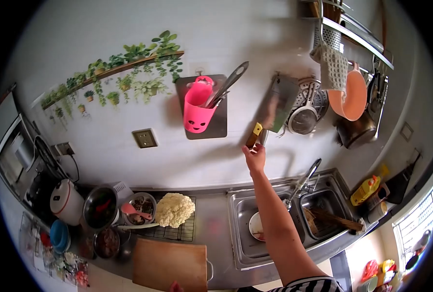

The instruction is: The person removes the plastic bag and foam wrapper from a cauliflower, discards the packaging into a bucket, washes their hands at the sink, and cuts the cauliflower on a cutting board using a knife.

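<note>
One cleaver [280, 103] was gripped at its handle by the right hand [256, 159], blade slanting up and rightward.

Smooth matt wooden board [170, 264] beside glossy metal sink [242, 246].

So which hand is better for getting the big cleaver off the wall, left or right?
Probably the right: the right hand is already up at the handle of the cleaver, while the left hand is far below, by the wooden cutting board.
</note>
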A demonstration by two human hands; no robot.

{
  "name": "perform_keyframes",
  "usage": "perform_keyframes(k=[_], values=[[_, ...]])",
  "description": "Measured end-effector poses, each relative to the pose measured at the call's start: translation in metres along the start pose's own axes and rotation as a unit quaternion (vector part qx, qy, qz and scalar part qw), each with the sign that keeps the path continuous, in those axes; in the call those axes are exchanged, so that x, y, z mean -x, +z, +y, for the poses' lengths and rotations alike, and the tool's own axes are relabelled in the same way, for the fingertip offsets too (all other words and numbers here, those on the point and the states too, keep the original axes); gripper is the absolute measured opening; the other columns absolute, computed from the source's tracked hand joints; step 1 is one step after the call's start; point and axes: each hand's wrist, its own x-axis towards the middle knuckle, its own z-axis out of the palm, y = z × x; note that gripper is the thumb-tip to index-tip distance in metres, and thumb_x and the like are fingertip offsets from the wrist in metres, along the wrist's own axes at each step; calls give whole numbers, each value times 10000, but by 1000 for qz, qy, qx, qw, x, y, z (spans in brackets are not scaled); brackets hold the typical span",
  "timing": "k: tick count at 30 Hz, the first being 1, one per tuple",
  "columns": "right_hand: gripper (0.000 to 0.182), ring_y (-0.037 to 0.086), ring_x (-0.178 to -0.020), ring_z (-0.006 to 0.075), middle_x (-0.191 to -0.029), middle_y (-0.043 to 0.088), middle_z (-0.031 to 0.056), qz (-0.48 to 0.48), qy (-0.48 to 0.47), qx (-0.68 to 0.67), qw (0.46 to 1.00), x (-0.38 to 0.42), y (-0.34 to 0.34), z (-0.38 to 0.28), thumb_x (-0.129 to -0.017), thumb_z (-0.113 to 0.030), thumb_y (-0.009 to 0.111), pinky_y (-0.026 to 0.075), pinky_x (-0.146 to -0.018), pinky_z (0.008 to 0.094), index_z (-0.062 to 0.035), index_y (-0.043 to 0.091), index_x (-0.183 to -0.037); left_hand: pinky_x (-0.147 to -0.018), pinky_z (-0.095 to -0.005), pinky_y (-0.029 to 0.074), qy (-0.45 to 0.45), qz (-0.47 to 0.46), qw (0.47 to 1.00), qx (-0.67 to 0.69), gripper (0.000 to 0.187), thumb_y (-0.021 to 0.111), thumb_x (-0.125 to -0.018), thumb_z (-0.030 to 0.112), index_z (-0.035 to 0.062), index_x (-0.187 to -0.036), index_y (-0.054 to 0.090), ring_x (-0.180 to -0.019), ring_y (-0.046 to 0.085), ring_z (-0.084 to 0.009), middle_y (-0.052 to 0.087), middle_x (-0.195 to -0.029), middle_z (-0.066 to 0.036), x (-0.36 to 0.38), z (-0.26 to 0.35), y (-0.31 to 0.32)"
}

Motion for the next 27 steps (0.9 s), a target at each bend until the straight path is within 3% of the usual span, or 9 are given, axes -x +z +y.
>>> perform_keyframes(k=[7, 10, 13, 15, 16, 20, 25, 26, 27], values=[[400, 564, -705, 167, -735, 559, 64, -134, 58, -71, 987, 8, -14, -21, -718, -165, 664, 465, -687, 294, 5, 477, -1028, -879, -330, 435, -57, 25, 996, -68, 305, 553, -873, 126, -36, -1131, 561, -994, 544, -211, 595, -1087, -123, 10, 8, -1], [220, 527, -515, 147, -667, 526, 65, -95, 44, -160, 982, 28, -27, -43, -736, -115, 612, 460, -493, 284, -15, 461, -861, -872, -321, 436, -45, 22, 999, -15, 311, 560, -869, 150, -43, -1113, 567, -995, 543, -220, 594, -1088, -138, 7, 5, -7], [250, 535, -477, 186, -616, 548, 108, -14, -22, -63, 998, 40, -44, -69, -781, -163, 643, 454, -466, 321, -2, 465, -850, -903, -375, 418, -53, -6, 998, 24, 347, 570, -860, 233, 3, -1120, 581, -1010, 556, -258, 583, -1134, -162, 8, 9, -19], [267, 562, -595, 245, -652, 565, 139, 55, -161, 74, 983, 22, -51, -51, -794, -224, 619, 448, -582, 379, 3, 503, -875, -672, -235, 431, -37, 40, 988, 147, 224, 593, -807, 67, 10, -1023, 595, -761, 512, -104, 556, -843, -35, 2, -10, -22], [225, 515, -450, 152, -545, 525, 80, 74, -237, 122, 961, 11, -58, -43, -825, -226, 566, 419, -432, 330, -7, 515, -818, -798, -266, 455, -38, 19, 993, 113, 235, 602, -791, 28, 6, -1025, 587, -877, 560, -144, 605, -934, -54, 6, -17, -33], [153, 427, -432, 65, -585, 490, 3, -90, -104, -65, 988, 53, -99, -86, -837, -157, 588, 368, -391, 220, -48, 487, -871, -735, -226, 438, -69, 11, 987, 142, 240, 578, -844, 65, 27, -1081, 570, -826, 523, -95, 574, -904, -9, 6, -8, -46], [128, 421, -460, 52, -540, 441, -34, -197, 6, 21, 980, 199, -171, -48, -807, -106, 612, 308, -410, 209, -64, 502, -758, -755, -223, 443, -139, -50, 972, 182, 267, 564, -864, 88, 16, -1121, 555, -850, 537, -98, 588, -936, -32, 0, 6, -60], [158, 393, -468, 53, -531, 420, -38, -187, -131, 128, 965, 228, -184, -23, -794, -119, 625, 294, -421, 226, -50, 501, -723, -748, -242, 472, -111, -70, 983, 132, 274, 566, -863, 99, 6, -1120, 551, -844, 562, -113, 601, -943, -53, -3, 1, -62], [184, 378, -479, 53, -521, 412, -34, -212, -129, 219, 944, 259, -200, -6, -781, -107, 625, 292, -424, 250, -33, 486, -687, -742, -261, 501, -79, -91, 989, 83, 282, 569, -862, 109, -4, -1119, 547, -837, 587, -128, 614, -949, -73, -4, -4, -65]])
